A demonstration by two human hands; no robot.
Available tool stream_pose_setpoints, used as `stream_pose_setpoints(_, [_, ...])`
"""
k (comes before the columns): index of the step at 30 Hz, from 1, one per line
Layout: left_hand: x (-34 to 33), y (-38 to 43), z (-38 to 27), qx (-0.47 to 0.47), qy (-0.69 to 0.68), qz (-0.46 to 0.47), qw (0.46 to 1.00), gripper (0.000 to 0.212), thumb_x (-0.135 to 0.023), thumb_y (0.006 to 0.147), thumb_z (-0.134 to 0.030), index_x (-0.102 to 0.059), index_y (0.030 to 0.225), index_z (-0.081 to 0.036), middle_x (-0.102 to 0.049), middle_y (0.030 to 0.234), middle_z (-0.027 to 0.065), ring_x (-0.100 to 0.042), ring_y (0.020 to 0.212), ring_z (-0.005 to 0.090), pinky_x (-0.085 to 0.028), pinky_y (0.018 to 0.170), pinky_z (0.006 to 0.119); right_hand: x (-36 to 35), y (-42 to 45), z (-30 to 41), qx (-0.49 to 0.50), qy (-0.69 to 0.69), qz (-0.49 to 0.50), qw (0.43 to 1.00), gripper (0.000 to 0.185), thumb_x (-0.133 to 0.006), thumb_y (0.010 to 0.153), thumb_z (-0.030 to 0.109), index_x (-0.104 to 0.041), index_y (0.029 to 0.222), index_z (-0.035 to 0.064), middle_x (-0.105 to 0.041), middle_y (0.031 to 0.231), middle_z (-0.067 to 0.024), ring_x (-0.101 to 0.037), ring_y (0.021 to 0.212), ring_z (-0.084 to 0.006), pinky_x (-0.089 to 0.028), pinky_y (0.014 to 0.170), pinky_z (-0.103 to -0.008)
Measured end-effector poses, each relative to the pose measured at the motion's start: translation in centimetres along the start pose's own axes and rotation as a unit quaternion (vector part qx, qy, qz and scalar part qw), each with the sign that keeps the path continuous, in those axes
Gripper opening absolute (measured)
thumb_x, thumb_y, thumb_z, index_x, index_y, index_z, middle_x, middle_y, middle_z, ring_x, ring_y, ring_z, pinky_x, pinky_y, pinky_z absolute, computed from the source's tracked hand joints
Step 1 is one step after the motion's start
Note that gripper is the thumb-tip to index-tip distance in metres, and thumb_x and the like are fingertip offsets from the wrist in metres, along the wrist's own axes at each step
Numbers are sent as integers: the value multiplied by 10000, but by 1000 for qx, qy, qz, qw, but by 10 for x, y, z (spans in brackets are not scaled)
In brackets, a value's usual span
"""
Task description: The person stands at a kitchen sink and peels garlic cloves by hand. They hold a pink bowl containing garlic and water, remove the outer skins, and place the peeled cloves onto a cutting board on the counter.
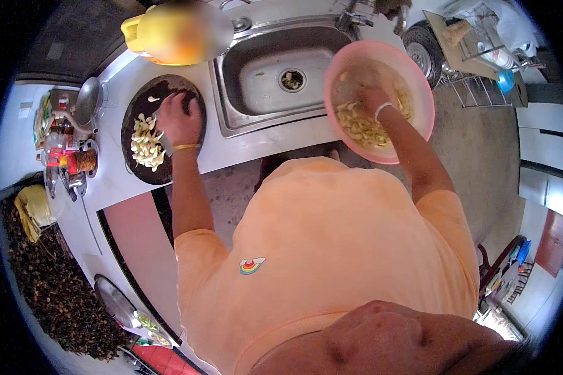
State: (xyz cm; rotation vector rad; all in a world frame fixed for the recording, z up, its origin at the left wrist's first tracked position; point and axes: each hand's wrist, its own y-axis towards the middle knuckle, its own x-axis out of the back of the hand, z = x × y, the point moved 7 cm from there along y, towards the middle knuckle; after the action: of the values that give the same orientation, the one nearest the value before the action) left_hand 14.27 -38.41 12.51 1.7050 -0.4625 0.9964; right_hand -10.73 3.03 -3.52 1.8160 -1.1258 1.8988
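Note:
A round dark cutting board point(187, 86) lies on the counter left of the sink, with a heap of pale pieces like garlic cloves point(148, 145) and one piece lying apart. My left hand point(180, 117) is over the board, right of the heap, its fingers bent downward. A narrow greyish edge, perhaps a blade, shows beside the palm; whether I hold it is unclear. My right hand point(374, 101) reaches into a pink-rimmed basin point(426, 103) with cloudy water and many pale yellowish pieces point(363, 129). Its fingertips are blurred and partly hidden in the water.
Between board and basin is a stainless steel sink point(262, 98) with scraps in its drain point(292, 80) and a faucet point(356, 19) behind. A yellow container point(169, 37) stands behind the board. Seasoning jars point(82, 161) and a metal wok point(89, 101) are at the far left.

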Motion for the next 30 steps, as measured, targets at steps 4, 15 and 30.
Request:
stream_pose_setpoints(4, [-10,22,-144,-91,-221,49,970,243,-640,749,-186,-588,941,-46,-591,972,137,-546,945,307,-422,839,386,-20,6,-6,47,23,-99,994,259,-554,777,217,-571,974,50,-594,992,-179,-559,954,-326,-434,824,-423])
stream_pose_setpoints(15, [-167,-66,-414,-228,53,579,781,316,-663,707,-155,-631,1020,-126,-621,986,81,-586,957,277,-456,841,373,6,-11,-69,44,279,-62,957,310,-537,781,160,-551,1069,46,-576,1032,-200,-547,942,-364,-436,815,-417])
stream_pose_setpoints(30, [-139,-61,-454,-97,-137,514,841,339,-582,766,-242,-612,1040,-43,-606,1054,168,-575,1000,311,-432,865,397,-23,-24,-81,29,272,24,961,320,-442,873,327,-539,1052,80,-550,1087,-190,-523,1006,-356,-420,844,-422])
